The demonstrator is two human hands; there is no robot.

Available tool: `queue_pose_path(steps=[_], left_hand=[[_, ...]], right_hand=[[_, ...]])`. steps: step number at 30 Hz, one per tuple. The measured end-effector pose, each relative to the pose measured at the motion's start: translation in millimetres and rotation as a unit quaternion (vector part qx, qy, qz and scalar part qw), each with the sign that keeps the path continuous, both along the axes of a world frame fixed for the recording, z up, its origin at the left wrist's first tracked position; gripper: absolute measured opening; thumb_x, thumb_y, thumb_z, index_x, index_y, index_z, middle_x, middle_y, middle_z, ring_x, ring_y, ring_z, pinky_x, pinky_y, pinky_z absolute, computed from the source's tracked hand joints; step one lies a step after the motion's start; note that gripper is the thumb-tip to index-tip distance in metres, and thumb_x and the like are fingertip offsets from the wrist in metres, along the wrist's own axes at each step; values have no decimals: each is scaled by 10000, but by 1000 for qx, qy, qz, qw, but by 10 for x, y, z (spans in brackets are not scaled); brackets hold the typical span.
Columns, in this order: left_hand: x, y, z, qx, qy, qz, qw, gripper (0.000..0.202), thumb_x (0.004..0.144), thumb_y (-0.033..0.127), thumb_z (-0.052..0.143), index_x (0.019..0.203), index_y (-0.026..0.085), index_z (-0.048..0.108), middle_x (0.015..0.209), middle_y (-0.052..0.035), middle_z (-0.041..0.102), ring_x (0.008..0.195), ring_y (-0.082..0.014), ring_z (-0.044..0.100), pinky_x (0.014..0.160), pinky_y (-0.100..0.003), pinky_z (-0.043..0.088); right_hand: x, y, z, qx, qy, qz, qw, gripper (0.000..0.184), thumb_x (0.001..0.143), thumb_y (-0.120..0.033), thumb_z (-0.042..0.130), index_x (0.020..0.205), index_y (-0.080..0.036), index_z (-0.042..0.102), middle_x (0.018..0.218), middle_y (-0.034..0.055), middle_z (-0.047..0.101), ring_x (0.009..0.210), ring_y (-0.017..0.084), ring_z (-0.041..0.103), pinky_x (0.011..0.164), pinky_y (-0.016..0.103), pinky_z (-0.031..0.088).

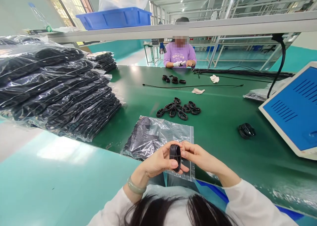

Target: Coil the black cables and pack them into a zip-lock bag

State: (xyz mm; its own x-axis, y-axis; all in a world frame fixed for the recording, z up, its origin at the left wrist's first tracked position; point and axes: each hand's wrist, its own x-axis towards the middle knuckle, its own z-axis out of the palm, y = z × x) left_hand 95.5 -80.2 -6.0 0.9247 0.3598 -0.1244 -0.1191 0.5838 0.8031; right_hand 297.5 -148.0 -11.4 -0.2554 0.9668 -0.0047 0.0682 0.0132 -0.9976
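My left hand is wrapped around a coiled black cable, its thumb lying across the front of the bundle. At the coil's upper right edge, my right hand has its thumb and fingers pinched together against the cable. Beneath both hands lies a clear zip bag, its left part filled with stacked black coils. Just beyond the bag, several loose cable coils form a pile on the green tabletop.
Filled bags of black cable are stacked high at left. At right stand a blue-and-white machine and a few coils. A co-worker sits across the table, near long straight cables. A shelf overhead carries a blue tray.
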Motion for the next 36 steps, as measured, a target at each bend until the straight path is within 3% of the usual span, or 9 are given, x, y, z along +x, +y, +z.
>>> queue_pose_path(steps=[5,8,11,15,19,24,27,32,36], left_hand=[[14,-55,139,168,107,58,978,559,711,262,864,1208,269,610,1438,-121,534,911,-209,731,806,-339,573],[56,-101,174,340,193,127,911,649,764,252,788,1365,318,552,1324,-75,641,971,-224,691,918,-394,531],[112,-127,147,445,258,168,841,942,786,185,703,1579,340,218,1131,-20,731,975,-241,685,914,-396,502],[160,-145,109,467,287,184,816,956,780,170,678,1586,282,176,1191,-50,722,1052,-269,677,919,-399,480],[137,-136,139,376,258,193,869,667,741,256,790,1347,222,515,1183,-82,710,1017,-245,667,890,-368,493],[24,-38,109,92,155,65,981,487,889,508,669,1228,165,602,1088,-116,700,832,-167,688,697,-274,520],[-12,-4,38,9,95,-6,995,506,888,497,687,1263,172,585,1068,-124,704,807,-162,720,688,-250,531],[11,-41,21,-9,85,25,996,784,847,361,774,1503,332,345,991,-44,702,892,-214,749,825,-341,568],[50,-76,56,1,93,49,994,651,811,296,809,1378,278,489,1007,-38,693,876,-178,731,866,-345,563]], right_hand=[[-37,-31,-46,-108,71,-71,989,443,841,-591,702,1058,-211,635,871,3,616,643,122,543,563,249,443],[-55,-84,-30,-80,67,-151,983,398,909,-569,620,1118,-230,622,869,-1,614,696,134,558,661,279,486],[-77,-128,-24,-32,31,-147,988,414,946,-528,587,1262,-262,619,1020,34,676,917,190,615,869,355,501],[-85,-128,-99,4,-12,-149,989,417,879,-482,702,1238,-272,678,1112,42,708,1030,235,626,980,413,475],[-55,-124,-180,-20,70,-147,986,390,884,-466,707,1226,-282,669,1156,46,716,1076,234,640,986,407,485],[-12,-143,-178,-32,142,-115,983,347,923,-448,669,1233,-295,643,1203,40,697,1046,203,651,888,348,522],[-19,-151,-175,-17,100,-107,989,358,940,-462,629,1252,-287,643,1209,53,684,950,204,654,812,354,531],[-111,-212,-162,146,-88,-277,946,233,891,-370,699,1104,-283,661,1139,46,645,1011,222,588,883,373,459],[-190,-239,-118,230,-190,-241,924,51,922,-255,654,962,-271,683,943,24,664,901,209,597,827,369,409]])
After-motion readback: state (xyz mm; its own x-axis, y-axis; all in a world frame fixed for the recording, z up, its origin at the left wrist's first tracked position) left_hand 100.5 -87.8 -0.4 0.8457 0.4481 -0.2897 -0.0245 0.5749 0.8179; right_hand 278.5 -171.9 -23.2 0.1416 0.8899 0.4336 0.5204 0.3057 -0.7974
